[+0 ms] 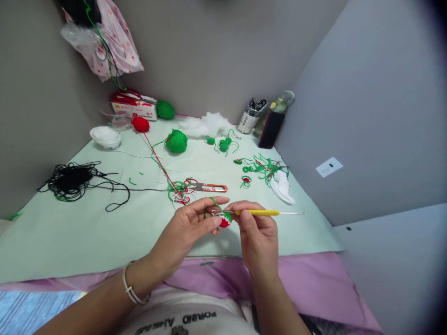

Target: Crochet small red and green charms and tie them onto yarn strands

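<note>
The little red and green crochet piece point(225, 219) sits between my hands above the tabletop point(104, 232), pinched in my left hand point(188, 230) by curled fingertips. It looks light, soft and squashy, best held gently by its edge. My right hand point(256, 235) is closed around the yellow hook point(258, 212), stiff and thin. Scissors point(209, 187) lie just beyond.

Place: a small craft booth for crochet work.
Walls: plain grey partitions point(216, 51) closing in the corner.
Table: pale green top point(70, 232) strewn with yarn balls point(176, 141), snips point(209, 187), stuffing point(206, 124).
</note>
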`<state>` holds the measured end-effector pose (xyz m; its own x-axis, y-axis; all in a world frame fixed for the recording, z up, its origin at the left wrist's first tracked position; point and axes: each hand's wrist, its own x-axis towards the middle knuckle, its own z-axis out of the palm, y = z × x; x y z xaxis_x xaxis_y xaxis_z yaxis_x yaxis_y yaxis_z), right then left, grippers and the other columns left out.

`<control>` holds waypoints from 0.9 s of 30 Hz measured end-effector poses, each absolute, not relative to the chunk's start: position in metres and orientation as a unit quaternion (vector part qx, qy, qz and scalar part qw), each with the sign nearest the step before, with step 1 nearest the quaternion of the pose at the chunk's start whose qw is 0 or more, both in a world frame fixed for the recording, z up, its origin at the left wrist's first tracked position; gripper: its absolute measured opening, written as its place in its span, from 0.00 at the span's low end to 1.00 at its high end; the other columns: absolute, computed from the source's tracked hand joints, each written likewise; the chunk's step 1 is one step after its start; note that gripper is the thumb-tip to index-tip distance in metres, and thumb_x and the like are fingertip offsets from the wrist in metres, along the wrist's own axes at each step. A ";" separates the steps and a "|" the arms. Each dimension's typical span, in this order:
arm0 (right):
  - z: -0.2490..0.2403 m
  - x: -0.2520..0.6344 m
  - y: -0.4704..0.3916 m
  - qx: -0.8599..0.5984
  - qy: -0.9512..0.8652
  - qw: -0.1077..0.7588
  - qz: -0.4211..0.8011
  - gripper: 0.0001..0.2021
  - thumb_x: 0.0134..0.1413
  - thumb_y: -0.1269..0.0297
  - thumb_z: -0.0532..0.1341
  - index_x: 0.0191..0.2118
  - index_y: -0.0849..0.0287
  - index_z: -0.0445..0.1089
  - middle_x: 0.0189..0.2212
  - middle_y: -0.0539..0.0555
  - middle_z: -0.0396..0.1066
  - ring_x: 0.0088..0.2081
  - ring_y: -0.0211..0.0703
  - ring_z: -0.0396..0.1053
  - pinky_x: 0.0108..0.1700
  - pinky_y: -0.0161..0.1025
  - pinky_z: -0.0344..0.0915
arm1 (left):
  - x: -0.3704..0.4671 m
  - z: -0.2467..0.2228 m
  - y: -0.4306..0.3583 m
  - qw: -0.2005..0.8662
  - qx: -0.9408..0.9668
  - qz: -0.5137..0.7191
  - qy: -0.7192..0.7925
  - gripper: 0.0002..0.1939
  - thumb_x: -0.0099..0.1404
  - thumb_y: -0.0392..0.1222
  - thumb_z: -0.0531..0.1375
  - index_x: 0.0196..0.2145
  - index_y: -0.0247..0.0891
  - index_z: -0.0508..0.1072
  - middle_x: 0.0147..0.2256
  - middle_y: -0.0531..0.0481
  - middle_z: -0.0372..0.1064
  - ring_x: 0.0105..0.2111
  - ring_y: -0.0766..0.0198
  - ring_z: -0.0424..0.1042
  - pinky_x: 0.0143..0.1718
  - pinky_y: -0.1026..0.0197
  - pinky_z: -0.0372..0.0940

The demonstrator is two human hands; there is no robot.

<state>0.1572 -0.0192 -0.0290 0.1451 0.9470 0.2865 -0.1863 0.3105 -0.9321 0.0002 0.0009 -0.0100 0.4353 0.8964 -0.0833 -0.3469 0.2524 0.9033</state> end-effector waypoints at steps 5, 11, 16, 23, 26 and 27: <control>-0.025 0.152 -0.019 -0.402 -0.541 0.646 0.359 0.08 0.61 0.68 0.60 0.38 0.52 0.78 0.35 0.53 0.72 0.40 0.41 0.69 0.41 0.39 0.66 | 0.003 -0.011 0.003 0.714 0.434 0.436 0.334 0.20 0.58 0.42 0.67 0.50 0.44 0.76 0.36 0.52 0.72 0.35 0.66 0.68 0.38 0.65 0.65; -0.019 0.150 -0.017 -0.385 -0.525 0.644 0.402 0.07 0.55 0.71 0.65 0.37 0.50 0.78 0.33 0.50 0.70 0.35 0.38 0.68 0.35 0.35 0.66 | 0.000 -0.007 0.010 0.644 0.520 0.433 0.356 0.22 0.60 0.44 0.66 0.52 0.44 0.74 0.43 0.48 0.74 0.44 0.58 0.70 0.49 0.56 0.63; -0.006 0.154 -0.001 -0.389 -0.430 0.649 0.493 0.03 0.49 0.65 0.70 0.33 0.54 0.78 0.31 0.50 0.71 0.34 0.37 0.68 0.36 0.35 0.66 | -0.012 0.016 0.027 0.464 0.694 0.402 0.376 0.18 0.64 0.46 0.62 0.52 0.50 0.74 0.51 0.50 0.71 0.55 0.55 0.64 0.60 0.50 0.53; 0.019 0.159 0.024 -0.387 -0.440 0.657 0.476 0.05 0.47 0.64 0.71 0.32 0.55 0.78 0.30 0.49 0.71 0.30 0.34 0.66 0.32 0.34 0.66 | -0.013 0.035 0.055 0.266 0.757 0.468 0.370 0.11 0.66 0.43 0.61 0.45 0.47 0.78 0.36 0.51 0.75 0.41 0.58 0.68 0.48 0.53 0.61; 0.021 0.157 0.031 -0.391 -0.472 0.669 0.421 0.04 0.49 0.65 0.70 0.34 0.54 0.78 0.32 0.49 0.71 0.31 0.35 0.67 0.33 0.33 0.66 | -0.012 0.031 0.062 0.172 0.756 0.517 0.364 0.11 0.65 0.41 0.62 0.44 0.45 0.79 0.33 0.50 0.75 0.38 0.57 0.65 0.45 0.53 0.59; 0.021 0.155 0.033 -0.391 -0.480 0.674 0.403 0.04 0.50 0.65 0.69 0.34 0.54 0.78 0.32 0.49 0.71 0.32 0.35 0.67 0.33 0.33 0.66 | -0.012 0.029 0.063 0.149 0.754 0.523 0.368 0.12 0.64 0.41 0.62 0.45 0.46 0.78 0.32 0.50 0.75 0.38 0.57 0.65 0.46 0.52 0.57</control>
